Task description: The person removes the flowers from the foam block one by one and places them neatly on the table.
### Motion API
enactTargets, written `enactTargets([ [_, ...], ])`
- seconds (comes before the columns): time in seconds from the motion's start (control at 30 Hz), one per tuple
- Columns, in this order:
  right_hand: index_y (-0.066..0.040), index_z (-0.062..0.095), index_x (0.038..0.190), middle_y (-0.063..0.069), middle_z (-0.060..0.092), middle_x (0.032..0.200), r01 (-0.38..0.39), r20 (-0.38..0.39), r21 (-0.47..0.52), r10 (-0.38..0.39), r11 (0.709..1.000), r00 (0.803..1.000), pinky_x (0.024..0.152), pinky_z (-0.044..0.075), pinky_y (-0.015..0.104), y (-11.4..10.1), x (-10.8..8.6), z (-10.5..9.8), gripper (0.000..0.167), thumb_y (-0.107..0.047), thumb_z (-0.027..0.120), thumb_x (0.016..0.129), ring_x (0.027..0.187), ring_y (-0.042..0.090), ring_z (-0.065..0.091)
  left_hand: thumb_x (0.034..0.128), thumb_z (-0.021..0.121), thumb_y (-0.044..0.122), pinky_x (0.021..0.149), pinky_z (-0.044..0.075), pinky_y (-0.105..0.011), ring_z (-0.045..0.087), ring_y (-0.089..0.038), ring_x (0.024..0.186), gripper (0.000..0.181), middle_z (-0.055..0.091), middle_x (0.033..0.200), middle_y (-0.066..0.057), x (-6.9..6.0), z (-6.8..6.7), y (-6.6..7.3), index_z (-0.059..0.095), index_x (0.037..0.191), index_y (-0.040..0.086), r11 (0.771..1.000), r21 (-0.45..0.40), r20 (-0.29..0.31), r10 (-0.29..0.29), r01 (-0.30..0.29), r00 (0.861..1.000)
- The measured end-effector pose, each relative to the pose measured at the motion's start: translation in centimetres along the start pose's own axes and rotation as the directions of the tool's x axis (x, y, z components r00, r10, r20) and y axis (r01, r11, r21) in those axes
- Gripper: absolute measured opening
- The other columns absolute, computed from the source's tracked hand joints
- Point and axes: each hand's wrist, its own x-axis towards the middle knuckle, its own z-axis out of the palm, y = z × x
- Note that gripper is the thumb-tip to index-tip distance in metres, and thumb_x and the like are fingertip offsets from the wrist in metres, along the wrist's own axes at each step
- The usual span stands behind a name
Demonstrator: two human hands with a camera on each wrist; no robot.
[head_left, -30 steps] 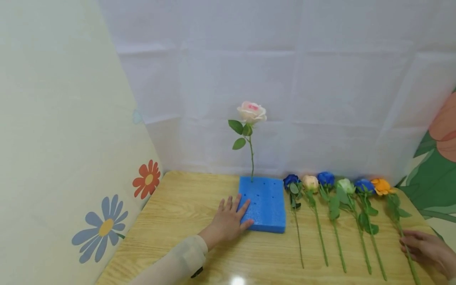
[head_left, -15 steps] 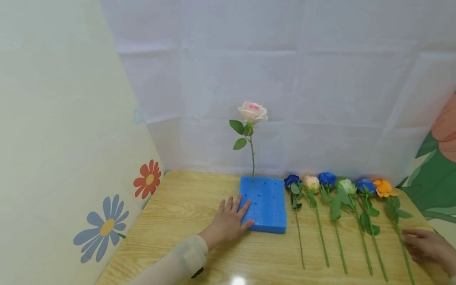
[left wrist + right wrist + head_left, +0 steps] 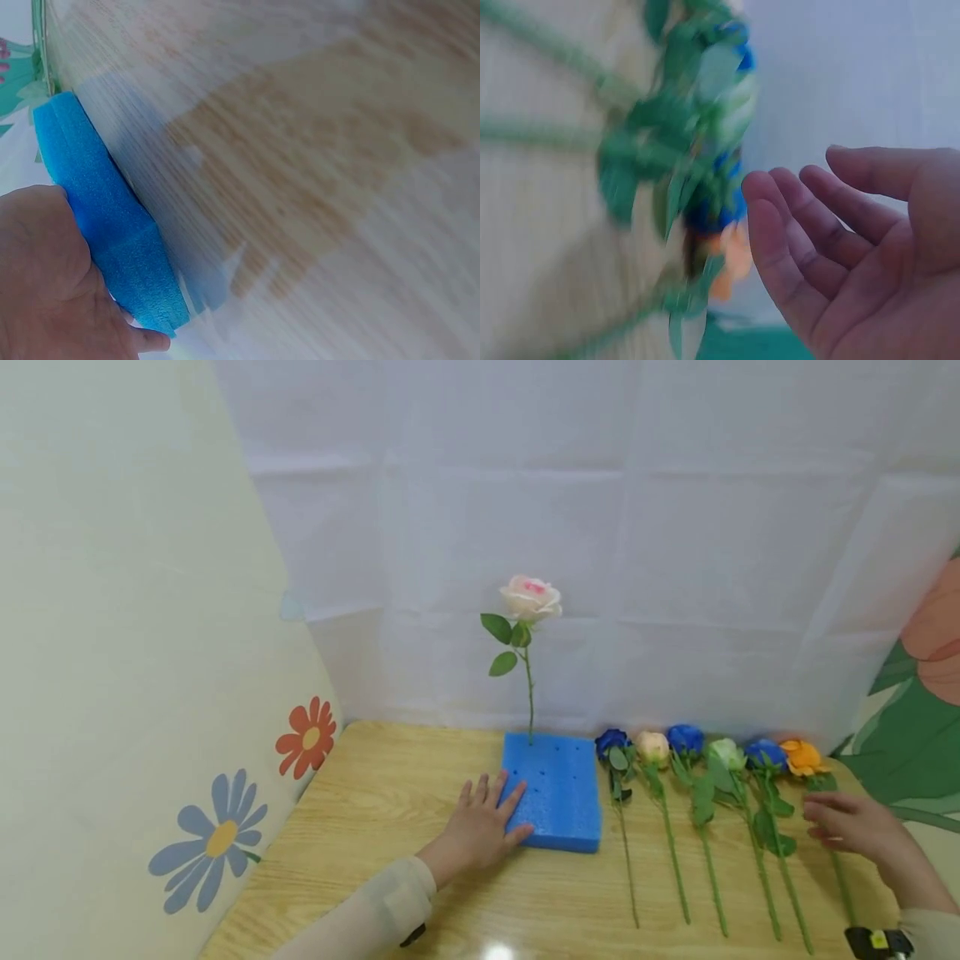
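Observation:
My left hand [image 3: 476, 831] rests with spread fingers on the left front corner of a blue foam block [image 3: 558, 802], which has several small holes in its top. A pale pink rose [image 3: 531, 597] stands upright in the block's back edge. Over the stem of the orange rose [image 3: 802, 758] hovers my right hand [image 3: 855, 828], holding nothing; in the right wrist view its fingers [image 3: 769, 232] are loosely bent. To the left of that rose lie a blue rose [image 3: 767, 754], a pale green rose [image 3: 726, 752], another blue rose [image 3: 686, 739], a peach rose [image 3: 652, 747] and a dark blue rose [image 3: 613, 743].
The wooden table [image 3: 390, 793] backs onto a white cloth [image 3: 450, 527]. On the left is a wall panel [image 3: 150, 610] with painted flowers, and another painted panel [image 3: 922, 718] stands at the right. A black band [image 3: 877, 942] circles the right wrist.
My right hand has let go of the orange rose's stem, lifted and moved up and left over it. The left hand has stayed on the foam block.

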Motion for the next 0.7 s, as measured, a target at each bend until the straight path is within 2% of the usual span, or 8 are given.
enactTargets([
  [0.07, 0.02, 0.03, 0.148, 0.038, 0.055, 0.133, 0.059, 0.017, 0.03, -0.059, 0.998, 0.998, 0.085, 0.059, 0.042, -1.4, -0.2, 0.6, 0.069, -0.035, 0.046, 0.109, 0.091, 0.012, 0.071, 0.1033, 0.025, 0.067, 0.12, 0.018, -0.061, 0.021, -0.046, 0.151, 0.075, 0.013, 0.169, -0.015, 0.0, 0.1, -0.1, 0.018, 0.164, 0.023, 1.0, 0.005, 0.003, -0.004, 0.004, 1.0],
  [0.13, 0.018, 0.03, 0.148, 0.039, 0.051, 0.138, 0.117, -0.008, 0.035, -0.117, 0.992, 0.993, 0.086, 0.059, 0.04, -2.5, -0.2, 1.5, 0.068, -0.035, 0.045, 0.109, 0.092, 0.007, 0.07, 0.1028, 0.024, 0.068, 0.121, 0.017, -0.061, 0.019, -0.045, 0.152, 0.076, 0.011, 0.17, -0.014, 0.2, 0.4, -0.3, 0.017, 0.164, 0.024, 1.0, 0.01, 0.003, -0.007, 0.006, 1.0],
  [0.23, 0.017, 0.031, 0.149, 0.04, 0.048, 0.14, 0.175, -0.04, 0.047, -0.173, 0.983, 0.984, 0.085, 0.059, 0.037, -3.7, 0.2, 2.9, 0.067, -0.035, 0.047, 0.109, 0.093, 0.005, 0.069, 0.1022, 0.021, 0.069, 0.12, 0.016, -0.062, 0.018, -0.046, 0.152, 0.077, 0.009, 0.17, -0.013, 0.5, 0.9, -0.3, 0.015, 0.164, 0.025, 1.0, 0.014, -0.001, -0.002, 0.002, 1.0],
  [0.37, 0.016, 0.032, 0.149, 0.039, 0.048, 0.141, 0.239, -0.06, 0.058, -0.236, 0.969, 0.97, 0.085, 0.059, 0.036, -5.0, 0.8, 4.5, 0.067, -0.034, 0.049, 0.108, 0.094, 0.002, 0.068, 0.1024, 0.02, 0.069, 0.121, 0.016, -0.062, 0.017, -0.046, 0.152, 0.077, 0.008, 0.17, -0.014, 0.5, 0.7, -0.2, 0.014, 0.165, 0.025, 1.0, 0.009, 0.012, -0.001, 0.001, 1.0],
  [0.53, 0.011, 0.028, 0.154, 0.04, 0.042, 0.146, 0.258, -0.055, 0.098, -0.254, 0.961, 0.966, 0.09, 0.057, 0.039, -6.7, 1.6, 5.8, 0.069, -0.036, 0.049, 0.108, 0.104, 0.014, 0.07, 0.1033, 0.025, 0.066, 0.12, 0.018, -0.062, 0.02, -0.046, 0.151, 0.075, 0.012, 0.169, -0.016, 0.0, -0.1, 0.0, 0.018, 0.164, 0.022, 1.0, 0.004, 0.01, 0.002, -0.002, 1.0],
  [0.7, 0.008, 0.031, 0.154, 0.036, 0.043, 0.148, 0.259, -0.07, 0.127, -0.252, 0.958, 0.965, 0.096, 0.055, 0.045, -8.5, 2.3, 7.2, 0.068, -0.038, 0.049, 0.107, 0.114, 0.027, 0.068, 0.104, 0.027, 0.065, 0.12, 0.018, -0.062, 0.02, -0.046, 0.151, 0.074, 0.014, 0.169, -0.016, -0.2, -0.4, 0.1, 0.019, 0.164, 0.021, 1.0, -0.006, 0.005, 0.013, -0.013, 1.0],
])
